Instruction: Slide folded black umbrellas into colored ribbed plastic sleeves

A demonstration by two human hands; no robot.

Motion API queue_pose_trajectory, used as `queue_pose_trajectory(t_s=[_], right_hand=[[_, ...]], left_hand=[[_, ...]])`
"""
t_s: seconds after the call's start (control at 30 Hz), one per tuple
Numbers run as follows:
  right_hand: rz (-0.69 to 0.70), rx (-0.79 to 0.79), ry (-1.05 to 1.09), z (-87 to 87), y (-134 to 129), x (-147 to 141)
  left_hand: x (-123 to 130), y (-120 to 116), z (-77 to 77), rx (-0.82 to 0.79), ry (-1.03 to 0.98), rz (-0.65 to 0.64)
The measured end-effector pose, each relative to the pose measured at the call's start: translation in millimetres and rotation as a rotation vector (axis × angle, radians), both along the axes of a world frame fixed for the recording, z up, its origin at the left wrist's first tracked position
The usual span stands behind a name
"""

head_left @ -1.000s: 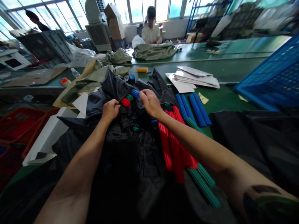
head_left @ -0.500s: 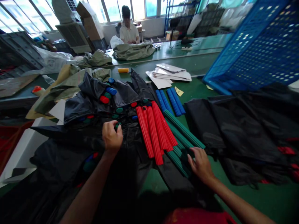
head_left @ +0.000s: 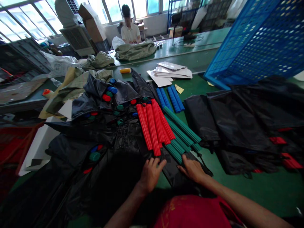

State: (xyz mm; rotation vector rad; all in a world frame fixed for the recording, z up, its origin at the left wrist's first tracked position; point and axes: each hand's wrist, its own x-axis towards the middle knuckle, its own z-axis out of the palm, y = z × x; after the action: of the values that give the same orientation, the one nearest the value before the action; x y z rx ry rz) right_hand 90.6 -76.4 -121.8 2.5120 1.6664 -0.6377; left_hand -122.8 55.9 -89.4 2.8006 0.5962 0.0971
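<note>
Head view: left hand (head_left: 150, 175), right hand (head_left: 192, 169) spread palm-down.

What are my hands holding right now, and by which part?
Nothing looks gripped: the left hand and right hand lie open on an edge of black fabric, just below the red rods and green rods.

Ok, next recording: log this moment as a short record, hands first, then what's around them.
Left hand: open, on black fabric, just below red plastic rods
Right hand: open, on the fabric's edge, beside green plastic rods
Nearby: blue plastic rods; white card sheets
Background: seated co-worker behind olive fabric; blue plastic crate
</note>
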Motion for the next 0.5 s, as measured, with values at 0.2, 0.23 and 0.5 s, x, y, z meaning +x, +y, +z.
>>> queue_pose_trajectory(t_s=[0.2,0.23,0.5], right_hand=[[-0.022,-0.007,0.076,14.4,2,6],[-0.021,-0.011,0.073,17.6,2,8],[-0.021,-0.015,0.155,41.2,6,31]], left_hand=[[15,-33,-23.9,-0.051,0.031,-0.121],[17,-32,-22.4,-0.093,-0.008,-0.096],[-7,-21,82.2,-0.489,-0.464,0.162]])
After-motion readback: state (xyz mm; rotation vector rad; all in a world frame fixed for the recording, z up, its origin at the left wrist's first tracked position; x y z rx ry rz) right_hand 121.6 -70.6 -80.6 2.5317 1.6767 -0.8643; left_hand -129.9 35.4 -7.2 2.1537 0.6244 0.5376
